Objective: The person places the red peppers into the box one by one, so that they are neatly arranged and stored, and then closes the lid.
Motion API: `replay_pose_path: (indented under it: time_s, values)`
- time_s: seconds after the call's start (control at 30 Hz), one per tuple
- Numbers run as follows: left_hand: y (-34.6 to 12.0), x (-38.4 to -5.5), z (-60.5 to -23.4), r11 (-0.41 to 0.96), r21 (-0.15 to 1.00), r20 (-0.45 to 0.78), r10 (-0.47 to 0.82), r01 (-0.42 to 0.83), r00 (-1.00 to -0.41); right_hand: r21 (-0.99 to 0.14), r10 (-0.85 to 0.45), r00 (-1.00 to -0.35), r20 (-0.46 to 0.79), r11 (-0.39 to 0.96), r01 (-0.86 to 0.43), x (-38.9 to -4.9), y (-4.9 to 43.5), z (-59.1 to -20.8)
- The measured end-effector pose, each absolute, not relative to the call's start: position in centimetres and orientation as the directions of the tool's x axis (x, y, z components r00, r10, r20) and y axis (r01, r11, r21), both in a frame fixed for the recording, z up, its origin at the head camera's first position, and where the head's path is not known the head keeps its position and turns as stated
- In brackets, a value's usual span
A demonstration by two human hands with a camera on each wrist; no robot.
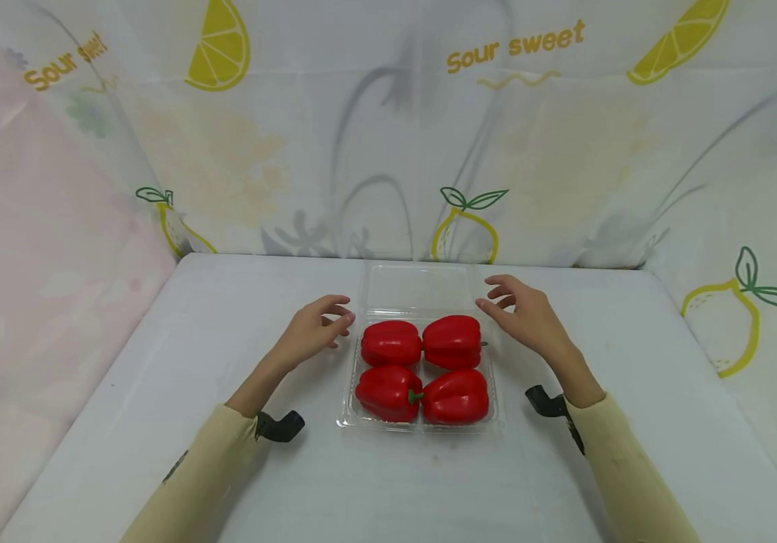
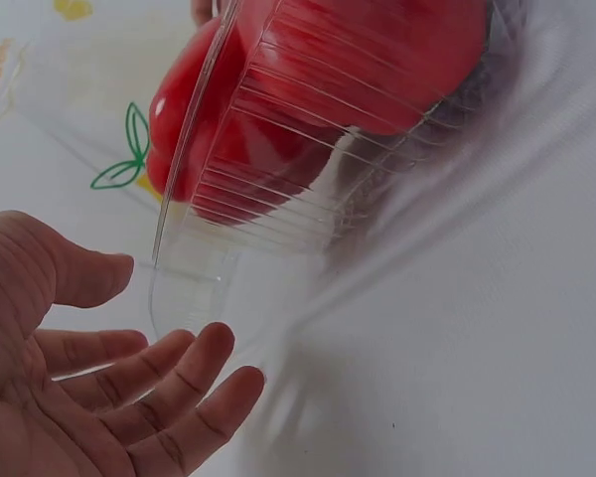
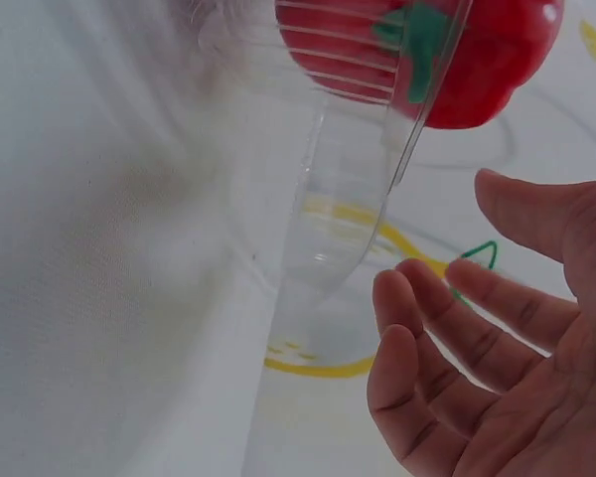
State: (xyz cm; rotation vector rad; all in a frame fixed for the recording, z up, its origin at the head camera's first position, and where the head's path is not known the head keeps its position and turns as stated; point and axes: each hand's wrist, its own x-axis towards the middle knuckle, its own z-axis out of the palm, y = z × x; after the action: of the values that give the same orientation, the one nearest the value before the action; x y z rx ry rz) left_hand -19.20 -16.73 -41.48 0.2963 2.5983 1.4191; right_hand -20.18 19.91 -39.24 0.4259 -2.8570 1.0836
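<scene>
A clear plastic clamshell box [image 1: 344, 403] lies on the table with its lid [image 1: 419, 285] folded back toward the rear wall. Several red bell peppers [image 1: 388, 343] fill its base in two rows, and some show green stems. Just left of the box my left hand [image 1: 312, 328] hovers with relaxed fingers; in the left wrist view the hand [image 2: 109, 368] holds nothing. On the other side my right hand [image 1: 527, 313] is held near the right edge of the lid. Its fingers [image 3: 517, 313] curve loosely beside the box wall and grip nothing.
A white cloth covers the table [image 1: 422, 490]. Behind it hangs a lemon-print curtain [image 1: 375, 136], with more printed cloth along both sides. Black curved pieces [image 1: 281, 427] stick out from both sleeves at the wrists.
</scene>
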Motion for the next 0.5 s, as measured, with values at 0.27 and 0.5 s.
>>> replay_pose_path:
  time_s: [0.27,0.5]
  values:
    - [-16.2,-21.0,-42.0,0.428,0.904,-0.121,0.204,-0.023,-0.971,-0.697,-0.174,-0.985,-0.01,0.707,-0.118,-21.2,20.1,-39.4]
    - [-15.5,-21.9,-42.4,0.345,0.931,-0.183,0.147,-0.123,-0.972,-0.781,-0.216,-0.967,-0.136,0.624,-0.029,-21.7,20.2,-39.9]
